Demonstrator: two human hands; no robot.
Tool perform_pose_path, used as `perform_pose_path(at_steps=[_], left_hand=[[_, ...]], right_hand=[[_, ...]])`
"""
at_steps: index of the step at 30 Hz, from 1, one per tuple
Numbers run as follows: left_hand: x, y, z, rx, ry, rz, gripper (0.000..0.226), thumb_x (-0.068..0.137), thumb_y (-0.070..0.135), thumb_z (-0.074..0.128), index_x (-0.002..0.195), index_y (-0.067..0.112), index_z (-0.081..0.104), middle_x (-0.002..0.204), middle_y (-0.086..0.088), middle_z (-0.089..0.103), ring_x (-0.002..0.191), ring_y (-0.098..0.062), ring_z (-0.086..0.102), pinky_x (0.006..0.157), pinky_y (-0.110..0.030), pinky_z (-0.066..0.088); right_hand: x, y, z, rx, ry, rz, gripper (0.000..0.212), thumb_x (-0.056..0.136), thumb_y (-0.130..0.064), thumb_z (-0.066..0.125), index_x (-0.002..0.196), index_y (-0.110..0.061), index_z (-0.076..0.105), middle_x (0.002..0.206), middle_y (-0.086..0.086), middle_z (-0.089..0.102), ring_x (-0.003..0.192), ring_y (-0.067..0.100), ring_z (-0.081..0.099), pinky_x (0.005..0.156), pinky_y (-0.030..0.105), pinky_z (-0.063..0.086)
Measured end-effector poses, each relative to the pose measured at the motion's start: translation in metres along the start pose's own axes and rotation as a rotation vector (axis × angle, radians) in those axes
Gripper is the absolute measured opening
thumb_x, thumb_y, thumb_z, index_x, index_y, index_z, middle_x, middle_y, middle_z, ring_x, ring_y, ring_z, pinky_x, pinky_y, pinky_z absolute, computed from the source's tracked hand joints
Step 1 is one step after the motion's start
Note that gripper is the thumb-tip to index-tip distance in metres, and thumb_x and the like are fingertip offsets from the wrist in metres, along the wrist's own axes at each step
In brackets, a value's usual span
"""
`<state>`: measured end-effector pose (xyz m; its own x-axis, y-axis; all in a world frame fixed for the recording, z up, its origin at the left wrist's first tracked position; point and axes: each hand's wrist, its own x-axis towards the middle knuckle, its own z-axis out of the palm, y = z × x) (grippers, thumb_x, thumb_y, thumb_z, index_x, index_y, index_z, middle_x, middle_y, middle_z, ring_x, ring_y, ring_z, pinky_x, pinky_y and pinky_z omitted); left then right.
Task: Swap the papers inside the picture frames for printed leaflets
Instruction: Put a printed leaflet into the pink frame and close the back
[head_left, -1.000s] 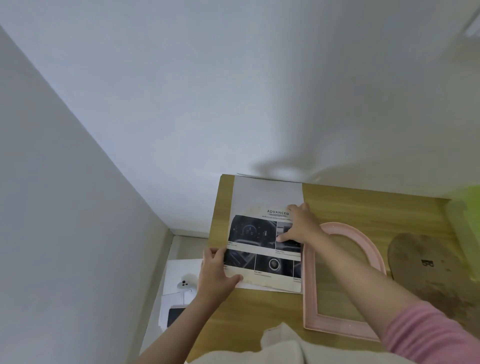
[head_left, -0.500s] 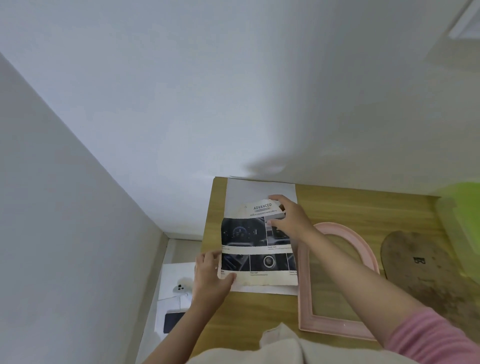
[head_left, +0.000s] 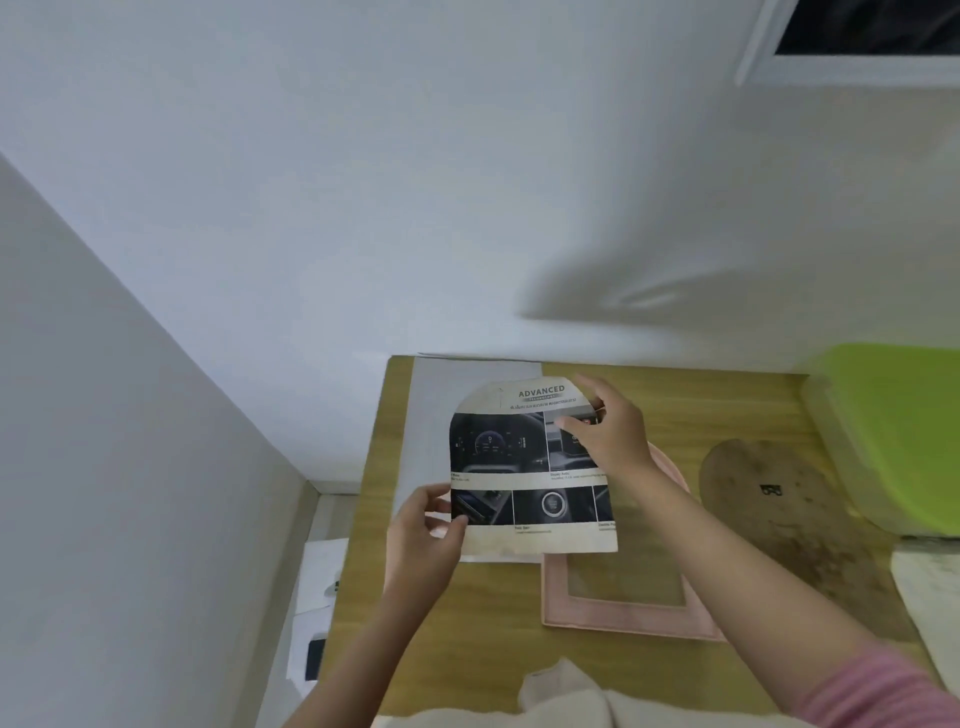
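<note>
A printed leaflet (head_left: 524, 467) with an arched top, dark car-interior photos and the word ADVANCED is held up off the wooden table (head_left: 727, 410). My left hand (head_left: 426, 535) pinches its lower left corner. My right hand (head_left: 605, 431) grips its upper right edge. The leaflet's right side overlaps the pink arched picture frame (head_left: 623, 618), which lies flat on the table with its upper part hidden. A plain white sheet (head_left: 457, 384) lies on the table behind the leaflet.
A brown arched backing board (head_left: 774, 499) lies right of the frame. A lime-green container (head_left: 898, 431) stands at the far right, a white item (head_left: 930, 587) below it. White cloth (head_left: 561, 696) is at the near edge. Papers and a dark device (head_left: 314, 654) lie on the floor to the left.
The leaflet, flat on the white sheet a second ago, has been lifted and carried right toward the pink frame. My right hand went from pressing it to gripping its top edge.
</note>
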<state>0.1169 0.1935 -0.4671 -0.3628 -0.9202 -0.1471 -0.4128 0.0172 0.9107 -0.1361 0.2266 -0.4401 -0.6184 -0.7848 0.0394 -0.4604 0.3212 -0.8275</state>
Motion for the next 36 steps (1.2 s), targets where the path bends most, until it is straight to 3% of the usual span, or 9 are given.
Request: perform_pose_path(at_steps=[3, 8, 14, 18, 23, 36], left_hand=[[-0.022, 0.005, 0.033, 0.002, -0.027, -0.043, 0.032, 0.078, 0.008, 0.069, 0.102, 0.025, 0.058, 0.087, 0.005, 0.062, 0.071, -0.008, 0.057, 0.061, -0.01, 0.046], [-0.063, 0.004, 0.079, 0.072, -0.091, -0.043, 0.031, 0.077, 0.008, 0.069, 0.103, 0.024, 0.06, 0.09, 0.005, 0.061, 0.071, -0.004, 0.058, 0.062, -0.007, 0.044], [-0.084, -0.003, 0.11, 0.209, -0.06, -0.023, 0.026, 0.076, 0.004, 0.068, 0.101, 0.012, 0.063, 0.09, 0.0, 0.058, 0.07, -0.004, 0.058, 0.062, -0.005, 0.042], [-0.082, -0.009, 0.121, 0.29, -0.042, -0.027, 0.031, 0.079, 0.007, 0.066, 0.11, 0.013, 0.063, 0.095, 0.0, 0.054, 0.079, -0.011, 0.057, 0.067, -0.01, 0.04], [-0.082, -0.011, 0.129, 0.349, 0.019, -0.079, 0.033, 0.083, 0.012, 0.065, 0.115, 0.014, 0.062, 0.099, 0.0, 0.048, 0.085, -0.017, 0.055, 0.07, -0.021, 0.043], [-0.087, -0.012, 0.135, 0.365, 0.12, -0.109, 0.033, 0.085, 0.015, 0.062, 0.118, 0.02, 0.061, 0.1, -0.001, 0.047, 0.093, -0.02, 0.052, 0.076, -0.031, 0.048]], right_hand=[[-0.016, 0.024, -0.029, -0.023, -0.009, 0.028, 0.057, 0.076, -0.012, 0.076, 0.128, -0.017, 0.056, 0.11, -0.005, 0.063, 0.094, 0.009, 0.059, 0.073, 0.003, 0.041], [-0.045, 0.066, -0.066, -0.157, -0.086, 0.091, 0.054, 0.075, -0.018, 0.078, 0.125, -0.014, 0.057, 0.112, 0.0, 0.061, 0.091, 0.009, 0.056, 0.068, 0.008, 0.041], [-0.061, 0.099, -0.081, -0.308, -0.287, 0.125, 0.078, 0.07, -0.027, 0.081, 0.138, -0.025, 0.042, 0.114, 0.0, 0.044, 0.106, 0.016, 0.048, 0.092, 0.03, 0.04], [-0.064, 0.112, -0.088, -0.345, -0.307, 0.109, 0.083, 0.07, -0.031, 0.08, 0.141, -0.03, 0.036, 0.117, 0.002, 0.035, 0.106, 0.013, 0.031, 0.095, 0.03, 0.031], [-0.065, 0.131, -0.091, -0.417, -0.331, 0.1, 0.083, 0.069, -0.048, 0.076, 0.139, -0.025, 0.038, 0.124, 0.007, 0.032, 0.122, 0.023, 0.03, 0.1, 0.037, 0.032], [-0.069, 0.144, -0.086, -0.472, -0.292, 0.03, 0.077, 0.073, -0.059, 0.067, 0.136, -0.023, 0.04, 0.125, 0.009, 0.033, 0.118, 0.025, 0.036, 0.098, 0.039, 0.042]])
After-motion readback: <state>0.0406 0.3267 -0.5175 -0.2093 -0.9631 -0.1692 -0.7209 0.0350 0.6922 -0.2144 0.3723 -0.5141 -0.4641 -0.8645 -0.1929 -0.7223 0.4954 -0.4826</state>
